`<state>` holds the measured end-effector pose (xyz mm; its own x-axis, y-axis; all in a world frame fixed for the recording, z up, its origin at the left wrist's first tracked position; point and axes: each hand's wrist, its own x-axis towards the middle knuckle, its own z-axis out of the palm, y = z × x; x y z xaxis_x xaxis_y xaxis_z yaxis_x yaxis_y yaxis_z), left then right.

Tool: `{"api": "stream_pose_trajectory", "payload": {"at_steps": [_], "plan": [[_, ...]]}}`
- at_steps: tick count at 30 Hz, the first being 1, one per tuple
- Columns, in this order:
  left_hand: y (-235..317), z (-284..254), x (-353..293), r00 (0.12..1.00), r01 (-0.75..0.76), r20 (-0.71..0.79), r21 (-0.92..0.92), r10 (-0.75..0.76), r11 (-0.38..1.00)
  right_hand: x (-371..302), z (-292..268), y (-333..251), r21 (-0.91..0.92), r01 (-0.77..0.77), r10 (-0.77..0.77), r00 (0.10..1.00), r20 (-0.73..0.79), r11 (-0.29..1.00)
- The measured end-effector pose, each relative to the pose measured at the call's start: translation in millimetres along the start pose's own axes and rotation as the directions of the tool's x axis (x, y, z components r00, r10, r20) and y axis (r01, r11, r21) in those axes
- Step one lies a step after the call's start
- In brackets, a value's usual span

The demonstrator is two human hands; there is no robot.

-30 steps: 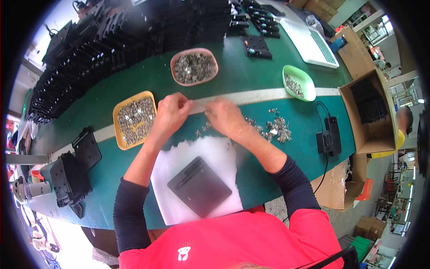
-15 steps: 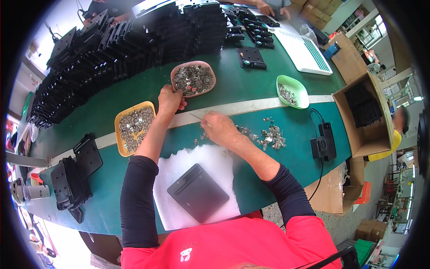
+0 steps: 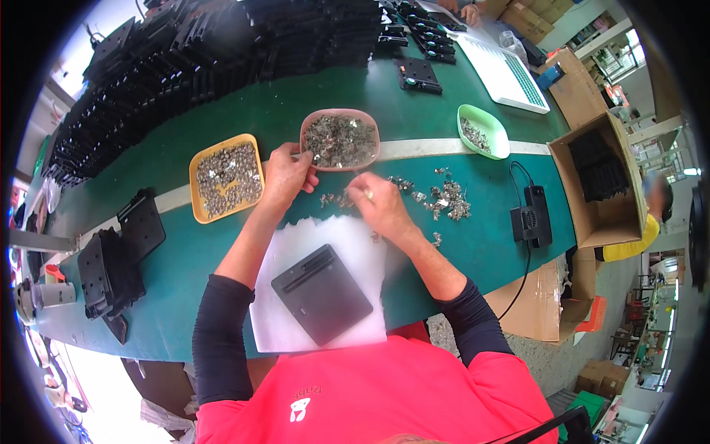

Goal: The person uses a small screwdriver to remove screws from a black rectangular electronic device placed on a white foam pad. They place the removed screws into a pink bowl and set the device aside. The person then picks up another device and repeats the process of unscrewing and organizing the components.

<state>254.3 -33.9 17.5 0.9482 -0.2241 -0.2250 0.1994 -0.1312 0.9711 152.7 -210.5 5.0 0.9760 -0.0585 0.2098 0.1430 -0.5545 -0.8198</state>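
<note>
My left hand is closed at the near left edge of a pink bowl filled with small metal pieces. Its thumb and fingers grip the rim. Just right of the bowl's near side, my right hand is closed in a pinch over the green table. A pale bit of a thin tool shows at its fingers; most of it is hidden. Loose small metal parts lie in a scatter beside this hand. Below both hands, a flat dark grey square device rests on a white foam sheet.
A yellow tray of small metal parts stands left; a green bowl holds a few on the right. Stacked black parts fill the back left. A black adapter with cable and a cardboard box stand right.
The pink bowl has come nearer and to the right with my left hand at its rim, now over the white strip. My right hand has shifted right; its thin tool shows less.
</note>
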Motion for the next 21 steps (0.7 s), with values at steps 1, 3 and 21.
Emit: {"api": "stream_pose_trajectory", "payload": {"at_steps": [1, 3, 21], "plan": [[-2.0, 1.6, -1.2, 1.000, -0.004, -0.012, -0.045, 0.004, 0.999, -1.4, -0.4, 5.3, 0.002, 0.011, -0.011, 0.998, -0.056, 1.000], [-4.0, 4.2, -2.5, 0.999, 0.007, -0.043, -0.069, -0.010, 0.998, -0.2, -6.3, 3.1, 0.120, -0.166, 0.169, 0.985, -0.017, 0.979], [8.4, 9.6, -108.9, 0.971, -0.170, 0.172, -0.003, 0.168, 0.986, -35.0, -14.7, -44.9, 0.747, -0.498, 0.415, 0.851, 0.323, 0.440]]}}
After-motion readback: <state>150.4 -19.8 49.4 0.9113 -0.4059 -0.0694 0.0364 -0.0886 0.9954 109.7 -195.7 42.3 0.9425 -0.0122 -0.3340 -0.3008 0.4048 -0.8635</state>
